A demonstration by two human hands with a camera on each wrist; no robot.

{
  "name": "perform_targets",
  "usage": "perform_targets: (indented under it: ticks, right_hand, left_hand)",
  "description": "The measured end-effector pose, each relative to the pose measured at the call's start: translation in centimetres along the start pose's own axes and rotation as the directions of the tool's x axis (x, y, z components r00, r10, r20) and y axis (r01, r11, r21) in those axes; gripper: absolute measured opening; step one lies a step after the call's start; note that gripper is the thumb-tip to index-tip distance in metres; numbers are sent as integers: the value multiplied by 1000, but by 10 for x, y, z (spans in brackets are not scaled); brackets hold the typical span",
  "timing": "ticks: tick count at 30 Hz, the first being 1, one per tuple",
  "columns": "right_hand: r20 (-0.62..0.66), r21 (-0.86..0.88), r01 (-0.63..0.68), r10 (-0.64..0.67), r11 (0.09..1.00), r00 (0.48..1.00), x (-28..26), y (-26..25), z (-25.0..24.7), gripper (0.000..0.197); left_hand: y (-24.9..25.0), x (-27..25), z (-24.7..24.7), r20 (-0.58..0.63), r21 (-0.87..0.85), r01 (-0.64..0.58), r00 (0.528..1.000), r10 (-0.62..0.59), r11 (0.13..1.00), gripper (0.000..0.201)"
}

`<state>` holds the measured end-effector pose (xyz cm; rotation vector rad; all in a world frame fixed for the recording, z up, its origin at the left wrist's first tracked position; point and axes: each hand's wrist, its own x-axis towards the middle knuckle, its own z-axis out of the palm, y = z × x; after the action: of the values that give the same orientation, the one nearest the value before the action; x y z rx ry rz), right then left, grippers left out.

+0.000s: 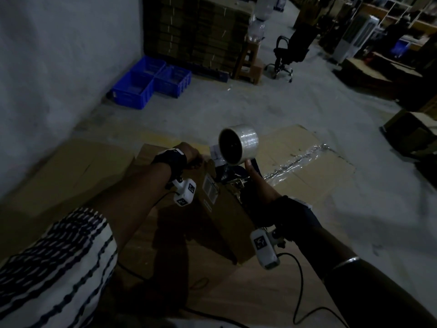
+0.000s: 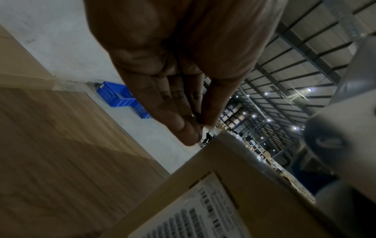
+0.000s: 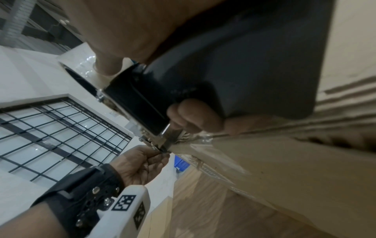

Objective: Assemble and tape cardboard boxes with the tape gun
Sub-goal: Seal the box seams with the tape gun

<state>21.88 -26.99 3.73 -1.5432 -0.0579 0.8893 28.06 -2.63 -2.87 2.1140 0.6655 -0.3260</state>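
Grey warehouse floor (image 1: 272, 110) is covered at centre frame by flattened cardboard sheets (image 1: 71, 166), probably as a work mat. At centre left, the left hand (image 1: 190, 155) pinches the tape end at the labelled brown cardboard box (image 1: 224, 209), seemingly to anchor it. Right of it, the right hand (image 1: 256, 183) grips the tape gun (image 1: 233, 159), its clear roll raised.

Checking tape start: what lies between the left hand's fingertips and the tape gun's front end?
Nothing but the clear tape end, pinched by the left hand at the black tape gun; right wrist view.
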Motion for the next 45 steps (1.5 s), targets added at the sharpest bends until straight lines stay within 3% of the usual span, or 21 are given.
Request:
perform_targets:
  ticks: [5, 10, 14, 16, 18, 22, 26, 31, 38, 40, 42, 45]
  right_hand:
    - [-28, -85, 27, -29, 996, 999, 12, 5, -7, 64]
    - [-2, -41, 25, -25, 999, 1000, 13, 8, -9, 63]
    - [-6, -8, 20, -20, 1000, 1000, 25, 14, -9, 67]
    - [18, 1, -9, 9, 1000, 1000, 29, 16, -10, 71]
    - [32, 50, -16, 14, 999, 999, 30, 16, -9, 71]
    - [10, 63, 21, -22, 998, 1000, 38, 20, -14, 81]
    - [44, 5, 36, -36, 999, 998, 41, 22, -19, 82]
    - [16, -65, 19, -18, 998, 1000, 40, 24, -25, 77]
    - [61, -102, 16, -10, 995, 998, 30, 22, -21, 78]
    - [7, -76, 10, -10, 997, 1000, 20, 16, -15, 67]
    - [17, -53, 6, -5, 999, 1000, 9, 14, -13, 37]
    - [5, 9, 16, -16, 1000, 1000, -2, 18, -18, 33]
  left_hand:
    - [1, 9, 8, 32, -87, 45, 999, -42, 995, 20]
    - [-1, 13, 12, 59, -121, 64, 997, -57, 991, 25]
    - [-1, 14, 6, -87, 82, -48, 995, 56, 995, 42]
    - [2, 12, 2, -130, 82, -140, 980, 150, 987, 35]
    - [10, 3, -2, -76, 125, -205, 974, 215, 971, 30]
    - [20, 6, 4, -34, 302, -218, 970, 239, 928, 46]
    - [12, 38, 9, -22, 323, -132, 989, 146, 937, 37]
    - [15, 10, 1, 72, 254, -210, 978, 198, 944, 23]
    - [12, 10, 5, 46, 249, -265, 964, 262, 931, 30]
    - [10, 11, 5, 27, 245, -259, 965, 260, 934, 30]
    - [11, 6, 5, 21, 260, -277, 959, 281, 925, 30]
    - [14, 2, 5, 44, 264, -307, 951, 307, 914, 31]
